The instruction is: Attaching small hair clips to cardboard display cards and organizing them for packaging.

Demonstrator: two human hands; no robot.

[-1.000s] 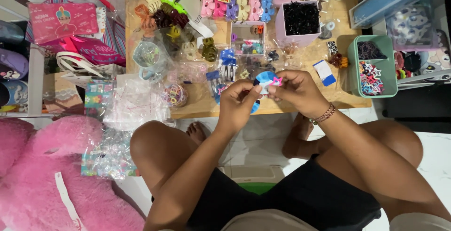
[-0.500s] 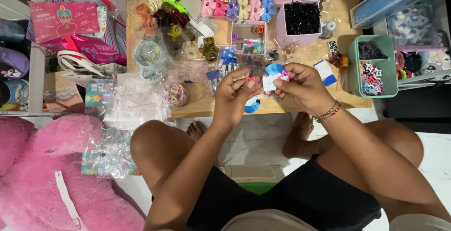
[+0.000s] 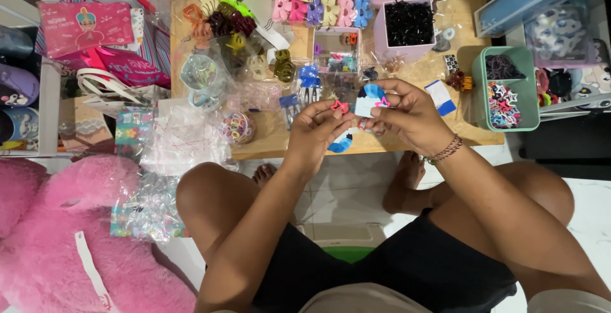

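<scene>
Obs. Person seated at the edge of a low wooden table (image 3: 267, 144), both hands raised over its near edge. The left hand (image 3: 318, 128) is closed in a fingertip pinch on a small red star-shaped hair clip (image 3: 340, 106). The right hand (image 3: 407, 116) is closed around a small white-and-blue backing card (image 3: 368, 100), thumb on the near face, fingers behind. A pink star-shaped clip (image 3: 382, 102) sits at the card's right edge, apparently already clipped on. A second blue-and-white card piece (image 3: 341, 142) lies on the table just below the hands.

Step in hand (judged): fitting the red clip onto the card.

Doing it well (judged):
- Keep the card braced flat by the right thumb so it does not bend when the clip bites.
- Pinch the clip by its rear tabs, leaving the mouth free; whether the mouth is open now cannot be told, since the fingers hide it.
- Bring the clip in squarely from the card's left edge, beside the pink clip and not over it.
- Risk: a small springy piece slipping into the clutter of cellophane bags (image 3: 181, 138) to the left.

Orientation:
- Card: face tilted up toward the camera, long axis roughly up-down in the view, blue end away from the person.
- Red clip: face up, just left of the card, touching or nearly so; too small to tell a long axis or which way its mouth points.

Nearby: a green plastic bin of star clips (image 3: 506, 100) stands well to the right.
</scene>
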